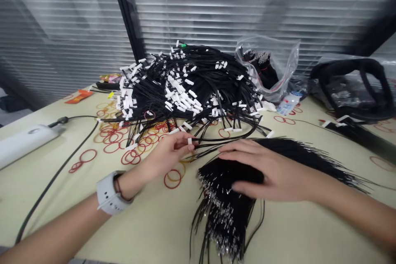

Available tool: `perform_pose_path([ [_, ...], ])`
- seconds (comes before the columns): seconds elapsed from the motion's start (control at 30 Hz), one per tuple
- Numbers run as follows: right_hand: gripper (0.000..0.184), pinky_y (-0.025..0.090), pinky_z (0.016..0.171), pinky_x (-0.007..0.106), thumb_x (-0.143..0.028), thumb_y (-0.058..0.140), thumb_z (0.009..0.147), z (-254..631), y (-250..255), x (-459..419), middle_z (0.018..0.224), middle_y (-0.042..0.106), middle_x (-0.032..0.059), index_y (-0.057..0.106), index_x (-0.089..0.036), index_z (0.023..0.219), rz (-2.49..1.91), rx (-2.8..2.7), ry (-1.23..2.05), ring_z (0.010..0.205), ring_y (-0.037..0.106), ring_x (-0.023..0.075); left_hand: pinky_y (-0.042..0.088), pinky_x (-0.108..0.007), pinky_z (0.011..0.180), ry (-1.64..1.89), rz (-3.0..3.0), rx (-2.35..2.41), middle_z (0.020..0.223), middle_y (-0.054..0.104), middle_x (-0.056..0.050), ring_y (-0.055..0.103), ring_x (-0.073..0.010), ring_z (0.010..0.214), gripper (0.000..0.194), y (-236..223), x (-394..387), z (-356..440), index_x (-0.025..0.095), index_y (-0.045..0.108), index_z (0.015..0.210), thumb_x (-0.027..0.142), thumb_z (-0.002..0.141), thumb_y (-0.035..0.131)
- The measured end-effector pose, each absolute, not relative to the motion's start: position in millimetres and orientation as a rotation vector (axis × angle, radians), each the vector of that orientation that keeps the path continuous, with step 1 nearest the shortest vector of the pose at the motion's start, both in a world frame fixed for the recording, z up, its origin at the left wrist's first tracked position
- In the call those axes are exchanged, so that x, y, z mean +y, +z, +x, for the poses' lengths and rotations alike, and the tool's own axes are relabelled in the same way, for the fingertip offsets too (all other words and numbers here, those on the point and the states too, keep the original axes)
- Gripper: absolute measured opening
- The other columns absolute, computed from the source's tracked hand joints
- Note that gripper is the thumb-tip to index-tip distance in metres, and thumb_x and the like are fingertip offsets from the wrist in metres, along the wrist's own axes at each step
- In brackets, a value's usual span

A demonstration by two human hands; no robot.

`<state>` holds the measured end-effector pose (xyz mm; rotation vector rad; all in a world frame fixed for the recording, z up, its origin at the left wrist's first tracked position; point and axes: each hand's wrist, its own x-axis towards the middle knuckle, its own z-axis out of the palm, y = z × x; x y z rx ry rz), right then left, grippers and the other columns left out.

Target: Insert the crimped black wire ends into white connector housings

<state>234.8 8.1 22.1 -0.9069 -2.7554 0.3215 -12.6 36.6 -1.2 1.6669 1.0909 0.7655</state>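
My left hand [177, 150] pinches a small white connector [189, 141] at the end of black wires, and those wires run off to the right. Over a thick bundle of black wires [229, 177] with bare metal tips is my right hand [256, 165], slightly blurred, its thumb and fingers apart. Whether its palm rests on the bundle I cannot tell. Beyond both hands rises a large heap of black cables [204, 78] with white connectors. A pale grey watch [113, 194] sits on my left wrist.
Red and yellow rubber bands [116, 134] lie scattered on the table [123, 235]. On the left stand a white power strip [27, 144] and its black cord. A clear bag [287, 66] of wires is at the back, with a black-edged bag [352, 86] at right.
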Motion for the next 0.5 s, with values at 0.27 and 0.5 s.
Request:
perform_pose_path([
  [0.27, 0.017, 0.042, 0.073, 0.029, -0.015, 0.046, 0.087, 194, 35, 36, 0.082, 0.056, 0.0033, 0.062, -0.016, 0.083, -0.892, -2.979, 0.510, 0.081, 0.053, 0.0144, 0.042, -0.024, 0.062, 0.730, 1.705, 1.099, 0.077, 0.058, 0.001, 0.055, -0.0112, 0.068, 0.014, -5, 35, -14, 0.015, 0.057, 0.091, 0.025, 0.081, 0.055],
  [0.5, 0.010, 0.041, 0.071, 0.027, -0.011, 0.042, 0.087, 202, 27, 35, 0.086, 0.051, 0.0042, 0.050, -0.015, 0.082, -0.810, -2.958, 0.571, 0.080, 0.047, 0.0132, 0.040, -0.022, 0.056, 0.679, 1.652, 1.154, 0.069, 0.058, 0.002, 0.054, -0.0099, 0.063, 0.012, 0, 33, -13, 0.015, 0.059, 0.086, 0.023, 0.078, 0.059],
])
